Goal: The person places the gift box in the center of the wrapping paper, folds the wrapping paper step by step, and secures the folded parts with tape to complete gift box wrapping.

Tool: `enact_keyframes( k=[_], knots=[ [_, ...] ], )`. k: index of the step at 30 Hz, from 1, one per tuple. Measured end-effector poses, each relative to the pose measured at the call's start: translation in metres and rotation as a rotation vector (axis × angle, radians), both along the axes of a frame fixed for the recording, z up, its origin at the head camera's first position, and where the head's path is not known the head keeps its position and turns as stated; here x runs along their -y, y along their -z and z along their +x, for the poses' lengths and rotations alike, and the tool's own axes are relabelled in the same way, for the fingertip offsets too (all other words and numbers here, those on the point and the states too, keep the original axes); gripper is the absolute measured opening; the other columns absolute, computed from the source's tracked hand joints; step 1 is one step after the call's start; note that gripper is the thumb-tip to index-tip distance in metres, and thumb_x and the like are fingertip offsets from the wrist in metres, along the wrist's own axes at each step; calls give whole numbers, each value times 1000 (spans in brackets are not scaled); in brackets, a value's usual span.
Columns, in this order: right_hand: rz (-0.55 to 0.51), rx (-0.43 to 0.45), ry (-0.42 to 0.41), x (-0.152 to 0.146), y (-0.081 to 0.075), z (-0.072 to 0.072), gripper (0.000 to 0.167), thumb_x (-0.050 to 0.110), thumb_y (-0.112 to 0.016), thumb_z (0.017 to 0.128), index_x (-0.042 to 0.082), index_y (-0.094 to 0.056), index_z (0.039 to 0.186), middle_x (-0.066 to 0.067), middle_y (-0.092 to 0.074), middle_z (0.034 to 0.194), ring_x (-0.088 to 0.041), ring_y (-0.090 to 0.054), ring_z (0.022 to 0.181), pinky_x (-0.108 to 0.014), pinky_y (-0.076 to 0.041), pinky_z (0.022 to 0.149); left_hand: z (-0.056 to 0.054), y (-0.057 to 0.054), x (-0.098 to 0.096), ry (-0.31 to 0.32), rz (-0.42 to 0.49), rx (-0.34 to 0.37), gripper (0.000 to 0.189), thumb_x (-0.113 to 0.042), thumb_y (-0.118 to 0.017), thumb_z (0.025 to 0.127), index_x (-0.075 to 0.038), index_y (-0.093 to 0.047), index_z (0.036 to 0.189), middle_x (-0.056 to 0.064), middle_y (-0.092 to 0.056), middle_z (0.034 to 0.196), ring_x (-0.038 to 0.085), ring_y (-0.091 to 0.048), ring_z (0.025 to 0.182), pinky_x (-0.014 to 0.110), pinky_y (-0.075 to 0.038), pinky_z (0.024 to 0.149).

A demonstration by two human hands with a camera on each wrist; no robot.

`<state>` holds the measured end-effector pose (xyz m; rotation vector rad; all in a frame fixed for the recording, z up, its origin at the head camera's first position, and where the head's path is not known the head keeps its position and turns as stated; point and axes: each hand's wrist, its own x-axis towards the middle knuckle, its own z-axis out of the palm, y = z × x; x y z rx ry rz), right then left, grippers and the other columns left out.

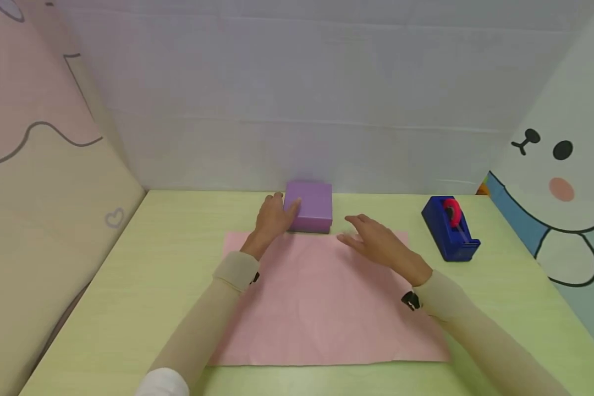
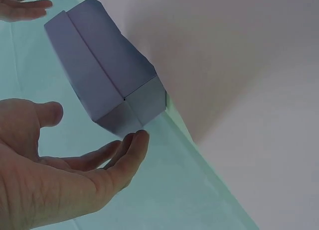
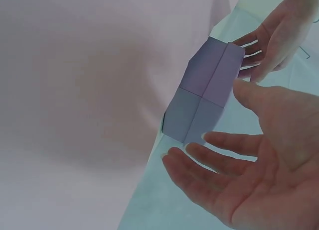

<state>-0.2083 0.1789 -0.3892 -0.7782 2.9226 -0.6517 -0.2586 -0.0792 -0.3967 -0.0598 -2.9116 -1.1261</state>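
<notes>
A purple box (image 1: 309,204) with a lid seam lies at the back of the table, just beyond the pink sheet's far edge. My left hand (image 1: 274,218) is at the box's left side, its thumb over the box in the head view. In the left wrist view the fingertips (image 2: 141,138) come close to the box (image 2: 107,65); whether they touch cannot be told. To the right of the box, my right hand (image 1: 376,240) hovers over the pink sheet (image 1: 326,308) with fingers extended and a gap to the box. Neither hand grips anything.
A blue tape dispenser (image 1: 450,231) with a red-cored roll stands at the right of the pale table (image 1: 128,308). A white back panel (image 1: 307,99) rises behind the box, and printed panels flank both sides.
</notes>
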Motion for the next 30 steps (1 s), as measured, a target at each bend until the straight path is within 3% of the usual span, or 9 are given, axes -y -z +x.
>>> enact_keyframes(
  k=[10, 17, 25, 30],
  knots=[
    [-91, 24, 35, 19, 4, -24, 66, 34, -59, 106, -14, -41, 148, -34, -56, 137, -46, -60, 121, -58, -48, 101, -8, -2, -5, -9, -11, 32, 68, -44, -52, 106, 13, -46, 144, 31, -52, 138, 43, -52, 129, 51, -45, 106],
    [-105, 24, 48, 33, 8, -36, 69, 31, -56, 107, -19, -34, 148, -39, -48, 144, -52, -49, 133, -60, -39, 111, -10, -2, -5, -14, 55, 56, 68, -43, -53, 106, 13, -46, 143, 31, -53, 141, 44, -54, 130, 51, -47, 105],
    [-228, 149, 52, 44, 14, -47, 62, 29, -53, 109, -16, -36, 149, -35, -55, 139, -43, -59, 124, -54, -50, 101, -9, -1, -6, -19, 83, 82, 57, -40, -54, 105, 14, -56, 123, 28, -64, 115, 36, -63, 98, 49, -54, 86],
    [-302, 192, 76, 50, 17, -48, 59, 27, -53, 109, -16, -37, 146, -35, -59, 133, -41, -63, 117, -50, -53, 96, -10, 1, -6, 9, 76, 108, 54, -35, -53, 106, 16, -54, 126, 30, -63, 120, 38, -63, 106, 50, -53, 92]
  ],
)
